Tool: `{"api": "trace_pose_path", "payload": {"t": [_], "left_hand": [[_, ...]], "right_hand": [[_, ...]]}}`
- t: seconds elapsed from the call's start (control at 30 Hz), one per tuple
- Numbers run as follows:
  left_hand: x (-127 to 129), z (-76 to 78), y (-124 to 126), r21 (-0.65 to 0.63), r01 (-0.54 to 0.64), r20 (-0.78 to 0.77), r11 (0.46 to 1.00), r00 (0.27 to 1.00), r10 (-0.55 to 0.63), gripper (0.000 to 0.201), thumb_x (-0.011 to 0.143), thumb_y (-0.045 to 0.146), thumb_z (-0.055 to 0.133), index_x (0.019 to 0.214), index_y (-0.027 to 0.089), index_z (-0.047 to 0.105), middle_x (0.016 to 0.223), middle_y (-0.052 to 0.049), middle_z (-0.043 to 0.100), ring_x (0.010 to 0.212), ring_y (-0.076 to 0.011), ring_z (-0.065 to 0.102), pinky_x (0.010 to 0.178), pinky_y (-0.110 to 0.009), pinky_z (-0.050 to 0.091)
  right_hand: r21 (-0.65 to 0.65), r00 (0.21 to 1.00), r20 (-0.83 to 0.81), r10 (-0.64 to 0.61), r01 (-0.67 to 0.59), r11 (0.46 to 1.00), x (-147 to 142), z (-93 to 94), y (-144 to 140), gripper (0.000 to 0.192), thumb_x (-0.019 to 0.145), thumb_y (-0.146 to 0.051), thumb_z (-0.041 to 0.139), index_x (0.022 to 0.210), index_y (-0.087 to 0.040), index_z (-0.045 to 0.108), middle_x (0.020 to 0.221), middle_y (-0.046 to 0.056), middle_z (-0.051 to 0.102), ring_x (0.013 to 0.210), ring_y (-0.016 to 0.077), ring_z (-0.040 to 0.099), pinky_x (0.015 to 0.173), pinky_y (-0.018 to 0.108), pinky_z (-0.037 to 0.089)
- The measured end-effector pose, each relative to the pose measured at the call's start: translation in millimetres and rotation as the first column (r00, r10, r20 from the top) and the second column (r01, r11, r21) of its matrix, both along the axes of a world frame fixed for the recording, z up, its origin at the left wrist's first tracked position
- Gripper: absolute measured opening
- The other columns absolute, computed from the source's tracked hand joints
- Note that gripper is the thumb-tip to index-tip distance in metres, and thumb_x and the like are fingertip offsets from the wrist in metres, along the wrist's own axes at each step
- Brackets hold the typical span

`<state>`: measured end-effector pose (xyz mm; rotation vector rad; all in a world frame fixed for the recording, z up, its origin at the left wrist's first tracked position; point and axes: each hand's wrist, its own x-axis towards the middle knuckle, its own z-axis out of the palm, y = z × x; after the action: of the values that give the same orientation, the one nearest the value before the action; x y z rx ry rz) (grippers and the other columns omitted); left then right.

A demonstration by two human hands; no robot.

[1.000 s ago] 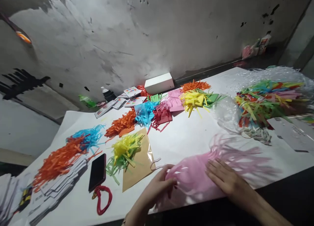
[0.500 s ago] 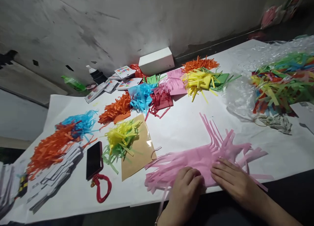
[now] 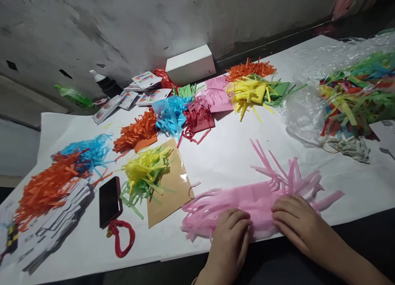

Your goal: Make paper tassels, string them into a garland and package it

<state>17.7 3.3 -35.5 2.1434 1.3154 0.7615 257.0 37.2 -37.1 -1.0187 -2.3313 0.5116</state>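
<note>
A sheet of pink tissue paper [image 3: 254, 196] lies near the table's front edge, its two ends cut into long fringe strips and its middle left whole. My left hand [image 3: 233, 229] is on the near left part of the sheet, fingers curled and closed on the paper. On the right side, my right hand [image 3: 298, 219] has its fingers together and bent over the paper near the fringe. Both thumbs are mostly hidden, so how they touch the sheet is unclear. Some pink strips stick up and away behind my right hand.
A brown envelope [image 3: 171, 194] with a yellow and green fringe bundle [image 3: 146, 169] lies left of the sheet. Further left are a phone [image 3: 110, 202], a red strap [image 3: 132, 237] and stacked white strips [image 3: 58, 225]. Fringe bundles, a white box [image 3: 189, 66] and clear plastic [image 3: 304, 114] stand behind.
My right hand has shifted slightly right, its fingers more bent. Some pink strips behind it have spread and moved. The left hand stays on the paper. The whole view has shifted a little.
</note>
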Motion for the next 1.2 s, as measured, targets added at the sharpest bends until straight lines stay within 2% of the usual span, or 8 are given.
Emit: {"api": "trace_pose_path", "payload": {"t": [0.1,0.2,0.37,0.6,0.83,0.97,1.07,1.2], "left_hand": [[0.4,1.8,2.6,0.013,-0.019,-0.061,1.000,0.998,0.020,0.027,0.091,0.001,0.051,0.107,0.020,0.063,0.105,-0.007,0.075,0.096,-0.0242,0.065,0.085,-0.040,0.056],[1.7,-4.8,6.2,0.039,-0.057,-0.169,0.998,0.984,0.063,0.026,0.089,0.000,0.052,0.100,0.020,0.063,0.091,-0.005,0.076,0.082,-0.0241,0.066,0.073,-0.037,0.056],[3.6,-13.4,16.0,0.029,-0.162,-0.236,0.986,0.958,0.164,0.028,0.081,-0.002,0.051,0.093,0.021,0.063,0.080,-0.003,0.073,0.072,-0.0236,0.067,0.061,-0.032,0.049],[4.4,4.9,35.9,-0.202,-0.266,-0.274,0.943,0.939,0.206,0.022,0.095,0.010,0.045,0.092,0.021,0.062,0.088,-0.004,0.073,0.075,-0.0205,0.069,0.064,-0.029,0.046],[3.9,18.8,57.0,-0.265,-0.409,-0.586,0.873,0.787,0.191,0.024,0.100,0.016,0.046,0.083,0.020,0.062,0.082,-0.006,0.075,0.074,-0.0230,0.069,0.059,-0.030,0.031],[4.8,17.1,65.1,-0.242,-0.388,-0.629,0.889,0.761,0.160,0.024,0.102,0.018,0.045,0.084,0.020,0.063,0.079,-0.006,0.075,0.068,-0.0223,0.067,0.055,-0.032,0.022],[6.7,16.6,69.4,-0.236,-0.384,-0.626,0.893,0.763,0.162,0.023,0.100,0.019,0.049,0.082,0.020,0.063,0.077,-0.005,0.074,0.066,-0.0212,0.066,0.054,-0.032,0.021],[1.4,16.3,69.0,-0.221,-0.379,-0.611,0.899,0.772,0.176,0.020,0.098,0.016,0.051,0.083,0.020,0.064,0.076,-0.004,0.072,0.067,-0.0205,0.065,0.056,-0.031,0.029]], "right_hand": [[0.143,0.999,-0.014,-0.039,0.040,0.989,-6.2,-9.6,-3.9,0.019,0.100,-0.013,0.051,0.108,-0.018,0.067,0.109,0.005,0.072,0.111,0.0238,0.061,0.111,0.045,0.032],[0.148,0.996,-0.027,-0.088,0.091,0.985,-7.4,-13.8,-2.1,0.025,0.100,-0.010,0.045,0.098,-0.020,0.068,0.102,0.003,0.074,0.107,0.0226,0.063,0.112,0.043,0.030],[0.114,0.983,0.060,-0.176,0.168,0.979,-1.8,-2.1,9.1,0.022,0.100,-0.014,0.045,0.092,-0.020,0.064,0.091,0.003,0.071,0.091,0.0227,0.064,0.099,0.043,0.035],[0.012,0.986,0.030,-0.164,0.163,0.986,-11.6,-8.4,23.6,0.025,0.105,-0.019,0.041,0.092,-0.022,0.062,0.083,0.001,0.069,0.078,0.0188,0.063,0.079,0.034,0.042],[0.106,0.944,0.146,-0.295,0.282,0.954,-21.9,-23.1,38.6,0.028,0.105,-0.024,0.041,0.085,-0.022,0.060,0.071,0.001,0.065,0.063,0.0205,0.056,0.066,0.035,0.041],[0.227,0.916,0.153,-0.370,0.332,0.915,-25.9,-13.4,37.2,0.020,0.102,-0.016,0.045,0.104,-0.016,0.065,0.096,0.012,0.071,0.089,0.0288,0.064,0.084,0.046,0.043],[0.351,0.975,0.120,-0.188,0.136,0.926,-28.4,-7.6,31.1,0.028,0.098,-0.005,0.046,0.117,-0.012,0.065,0.114,0.015,0.071,0.111,0.0304,0.062,0.102,0.051,0.040],[0.371,0.987,0.163,0.009,-0.069,0.926,-33.1,-12.5,23.7,0.031,0.095,0.000,0.045,0.111,-0.010,0.069,0.104,0.012,0.073,0.102,0.0253,0.066,0.098,0.043,0.048]]}}
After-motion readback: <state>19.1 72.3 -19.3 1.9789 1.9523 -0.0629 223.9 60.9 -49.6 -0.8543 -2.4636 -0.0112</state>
